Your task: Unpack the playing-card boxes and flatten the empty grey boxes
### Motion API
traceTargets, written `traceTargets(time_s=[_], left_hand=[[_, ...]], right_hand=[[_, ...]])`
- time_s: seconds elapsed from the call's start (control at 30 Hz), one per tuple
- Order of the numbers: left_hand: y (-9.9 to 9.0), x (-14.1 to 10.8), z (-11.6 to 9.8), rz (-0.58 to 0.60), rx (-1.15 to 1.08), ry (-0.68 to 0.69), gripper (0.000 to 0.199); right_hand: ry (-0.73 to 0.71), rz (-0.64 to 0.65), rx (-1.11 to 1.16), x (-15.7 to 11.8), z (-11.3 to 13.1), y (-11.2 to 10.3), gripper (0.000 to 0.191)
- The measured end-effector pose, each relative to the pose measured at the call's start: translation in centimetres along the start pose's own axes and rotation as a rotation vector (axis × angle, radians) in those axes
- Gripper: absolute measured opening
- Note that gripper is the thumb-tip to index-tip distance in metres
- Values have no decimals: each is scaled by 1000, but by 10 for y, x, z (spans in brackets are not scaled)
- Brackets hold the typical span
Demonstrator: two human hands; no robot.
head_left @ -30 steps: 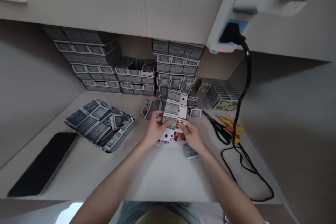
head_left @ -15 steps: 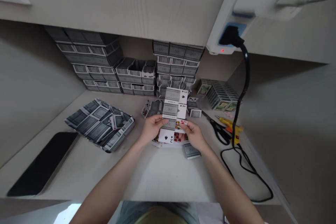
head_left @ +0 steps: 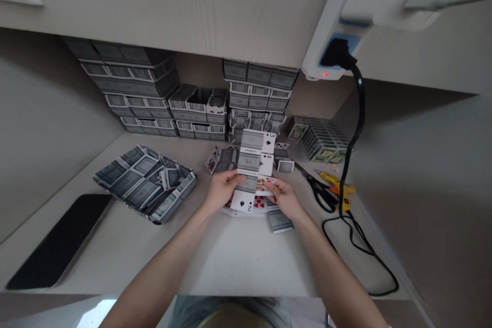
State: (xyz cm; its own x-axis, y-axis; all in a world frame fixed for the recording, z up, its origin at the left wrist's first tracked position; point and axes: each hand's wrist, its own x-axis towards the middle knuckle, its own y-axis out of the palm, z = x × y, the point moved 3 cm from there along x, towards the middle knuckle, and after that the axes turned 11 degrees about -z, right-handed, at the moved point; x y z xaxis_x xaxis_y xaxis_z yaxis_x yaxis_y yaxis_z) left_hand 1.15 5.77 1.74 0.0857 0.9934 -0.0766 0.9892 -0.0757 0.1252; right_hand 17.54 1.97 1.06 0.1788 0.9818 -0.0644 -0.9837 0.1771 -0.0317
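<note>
A strip of joined playing cards (head_left: 249, 161) is held up between my two hands, some backs and some faces showing. My left hand (head_left: 223, 187) pinches its left edge, thumb on a grey patterned back. At the right edge my right hand (head_left: 284, 196) grips a red-figured face card (head_left: 265, 184) of the strip between thumb and fingers. A two of spades (head_left: 243, 201) forms the lower end, and a three of spades (head_left: 269, 141) the upper one. Under the strip lie more cards, partly hidden, with a grey-backed card stack (head_left: 280, 221) beside my right wrist.
A card-built tray (head_left: 146, 182) holds loose pieces at left, near a black phone-like slab (head_left: 57, 241). Card-built boxes (head_left: 142, 97) stand stacked behind. Black scissors (head_left: 323, 195), a yellow glue gun (head_left: 344, 189) and its black cable lie right. Packaged decks (head_left: 325, 138) sit behind them.
My right hand's fingers have shifted slightly at the strip's right edge, and the strip's lower end tilts a little differently. Both hands keep hold of it.
</note>
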Motion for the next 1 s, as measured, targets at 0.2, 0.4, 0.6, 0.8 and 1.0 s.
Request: traceTargets(time_s=[0.2, 0.4, 0.6, 0.8, 1.0], left_hand=[[2, -2, -3, -36, -9, 2, 30], [0, -1, -4, -155, -6, 33, 45], [-6, 3, 1, -212, 60, 62, 36], [-6, 2, 1, -227, 31, 36, 34], [-6, -1, -1, -224, -5, -37, 32]], right_hand=[[-19, 5, -65, -9, 8, 2, 31], [-91, -84, -151, -8, 12, -1, 32], [-137, -124, -181, -5, 6, 0, 31], [-134, -116, -164, -4, 5, 0, 30], [-109, -128, -156, -3, 5, -2, 31]])
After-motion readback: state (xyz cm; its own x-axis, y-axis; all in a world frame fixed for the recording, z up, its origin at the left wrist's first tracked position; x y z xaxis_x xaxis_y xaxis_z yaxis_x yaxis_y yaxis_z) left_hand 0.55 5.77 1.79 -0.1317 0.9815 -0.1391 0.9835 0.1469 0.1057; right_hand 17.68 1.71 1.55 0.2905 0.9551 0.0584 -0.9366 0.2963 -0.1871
